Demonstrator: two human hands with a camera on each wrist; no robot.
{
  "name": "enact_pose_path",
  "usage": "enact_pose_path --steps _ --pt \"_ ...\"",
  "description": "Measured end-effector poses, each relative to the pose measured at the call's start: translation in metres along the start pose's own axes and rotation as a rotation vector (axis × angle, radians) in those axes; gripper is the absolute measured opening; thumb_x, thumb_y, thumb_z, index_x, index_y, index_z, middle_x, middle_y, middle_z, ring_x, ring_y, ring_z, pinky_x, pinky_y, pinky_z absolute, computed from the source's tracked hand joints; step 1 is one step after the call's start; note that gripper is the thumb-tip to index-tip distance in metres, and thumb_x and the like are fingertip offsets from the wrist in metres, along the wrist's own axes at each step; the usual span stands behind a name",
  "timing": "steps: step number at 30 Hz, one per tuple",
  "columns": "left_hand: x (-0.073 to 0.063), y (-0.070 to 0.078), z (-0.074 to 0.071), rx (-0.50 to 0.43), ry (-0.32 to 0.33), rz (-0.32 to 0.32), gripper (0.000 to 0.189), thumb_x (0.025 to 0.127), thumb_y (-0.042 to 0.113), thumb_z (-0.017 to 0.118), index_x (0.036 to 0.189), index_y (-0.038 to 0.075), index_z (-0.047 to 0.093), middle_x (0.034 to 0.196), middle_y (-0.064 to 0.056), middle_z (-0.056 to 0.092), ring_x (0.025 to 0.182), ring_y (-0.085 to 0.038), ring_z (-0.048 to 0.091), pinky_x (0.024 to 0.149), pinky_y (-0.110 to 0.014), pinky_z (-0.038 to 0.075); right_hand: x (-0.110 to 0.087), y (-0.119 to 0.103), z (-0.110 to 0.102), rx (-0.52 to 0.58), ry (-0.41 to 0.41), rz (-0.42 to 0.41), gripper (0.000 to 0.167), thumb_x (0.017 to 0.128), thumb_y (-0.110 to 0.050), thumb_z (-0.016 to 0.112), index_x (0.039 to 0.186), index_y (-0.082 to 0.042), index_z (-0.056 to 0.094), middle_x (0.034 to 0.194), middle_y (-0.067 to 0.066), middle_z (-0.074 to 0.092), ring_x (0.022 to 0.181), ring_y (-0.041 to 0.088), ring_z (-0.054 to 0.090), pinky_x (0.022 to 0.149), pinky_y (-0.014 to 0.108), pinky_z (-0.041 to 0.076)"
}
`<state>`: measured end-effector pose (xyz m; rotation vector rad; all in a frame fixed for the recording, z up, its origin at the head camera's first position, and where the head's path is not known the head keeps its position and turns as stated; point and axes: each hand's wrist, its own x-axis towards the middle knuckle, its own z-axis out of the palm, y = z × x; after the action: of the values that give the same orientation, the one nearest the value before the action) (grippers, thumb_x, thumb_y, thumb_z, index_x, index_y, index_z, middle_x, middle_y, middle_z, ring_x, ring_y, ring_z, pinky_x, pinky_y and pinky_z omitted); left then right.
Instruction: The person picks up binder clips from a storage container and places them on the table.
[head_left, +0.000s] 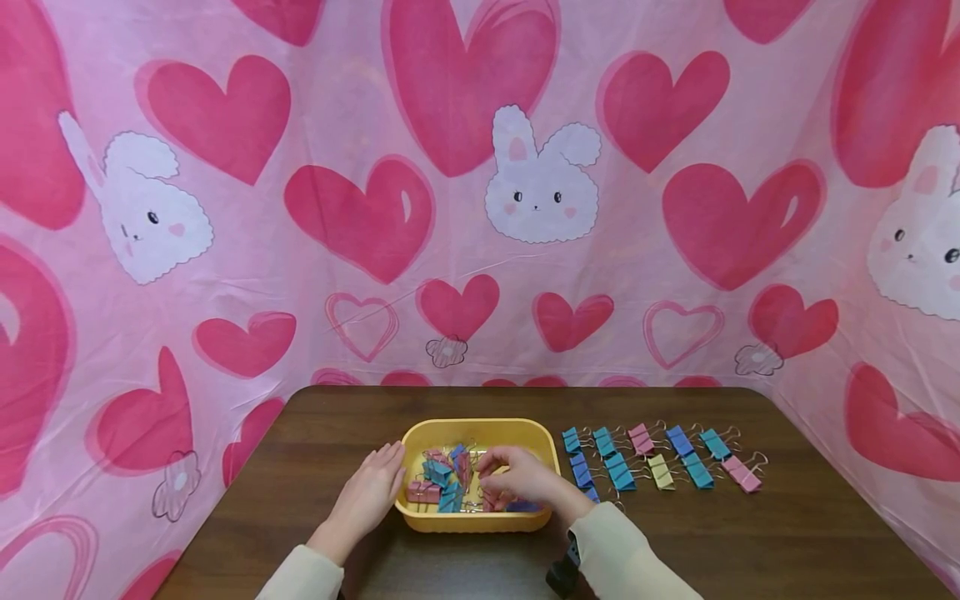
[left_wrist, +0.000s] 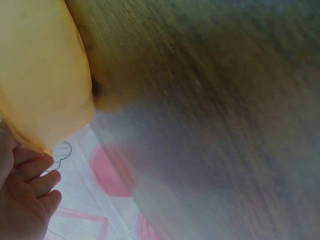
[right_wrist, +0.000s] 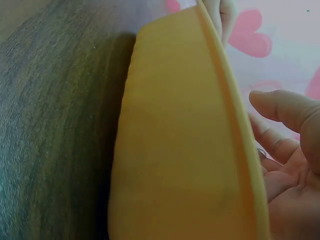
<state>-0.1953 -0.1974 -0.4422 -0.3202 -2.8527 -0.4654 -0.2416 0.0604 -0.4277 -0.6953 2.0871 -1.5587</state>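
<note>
A yellow plastic tray (head_left: 480, 522) holds several binder clips in pink, teal and blue, heaped mostly in its left half, among them a teal clip (head_left: 450, 497). On the tray's left rim rests my left hand (head_left: 369, 492), fingers extended; the left wrist view shows its fingertips (left_wrist: 44, 182) at the edge. My right hand (head_left: 521, 477) reaches over the right side into the tray, just above a pink clip (head_left: 491, 500). In the right wrist view its thumb (right_wrist: 280, 107) stands apart from the fingers, with a bit of wire beside them. The tray wall hides the clips below.
Right of the tray, binder clips lie on the brown wooden table (head_left: 712, 542) in rows, including a yellow clip (head_left: 662, 472) and a pink clip (head_left: 742, 474). A pink curtain (head_left: 465, 258) with hearts and rabbits surrounds the table's back and sides.
</note>
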Motion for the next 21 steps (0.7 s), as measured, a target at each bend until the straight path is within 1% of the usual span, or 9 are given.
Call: enact_pose_path --steps 2,5,8,13,21 --pt "0.0 0.0 0.0 0.002 0.002 0.002 0.043 0.091 0.019 0.057 0.127 -0.005 0.052 0.131 -0.019 0.048 0.123 -0.035 0.041 0.104 -0.047 0.028 0.001 0.001 0.002 0.024 -0.022 0.012 0.021 0.085 0.0 0.061 0.102 0.01 0.055 0.083 0.01 0.057 0.06 0.027 0.064 0.053 0.033 0.055" --pt "0.0 0.0 0.0 0.005 0.004 0.001 0.043 0.091 0.019 0.057 0.127 -0.005 0.052 0.131 -0.019 0.049 0.123 -0.034 0.042 0.104 -0.047 0.028 0.003 0.001 0.004 0.014 -0.041 0.023 0.019 0.085 0.0 0.061 0.102 0.009 0.056 0.081 0.01 0.058 0.061 0.03 0.063 0.053 0.033 0.055" --pt "-0.001 0.001 0.0 0.008 0.007 0.005 0.043 0.091 0.019 0.058 0.126 -0.005 0.053 0.131 -0.019 0.049 0.123 -0.035 0.042 0.104 -0.047 0.029 0.003 0.002 0.006 -0.027 -0.045 0.044 0.017 0.085 -0.002 0.062 0.099 0.007 0.059 0.076 0.01 0.06 0.058 0.024 0.061 0.054 0.033 0.055" --pt "-0.001 0.002 0.0 0.006 0.01 0.005 0.043 0.09 0.018 0.058 0.126 -0.005 0.053 0.13 -0.019 0.049 0.122 -0.035 0.042 0.103 -0.047 0.029 0.003 0.005 0.007 -0.093 -0.024 0.083 0.013 0.084 -0.003 0.064 0.094 0.004 0.065 0.069 0.01 0.063 0.057 0.016 0.057 0.055 0.03 0.054" --pt "-0.001 0.001 0.001 0.016 0.013 0.009 0.043 0.09 0.018 0.058 0.126 -0.006 0.053 0.13 -0.02 0.05 0.122 -0.036 0.043 0.103 -0.047 0.029 0.005 0.012 0.006 -0.116 -0.009 0.098 0.009 0.083 -0.003 0.066 0.09 0.003 0.065 0.069 0.008 0.064 0.058 0.014 0.058 0.055 0.028 0.053"
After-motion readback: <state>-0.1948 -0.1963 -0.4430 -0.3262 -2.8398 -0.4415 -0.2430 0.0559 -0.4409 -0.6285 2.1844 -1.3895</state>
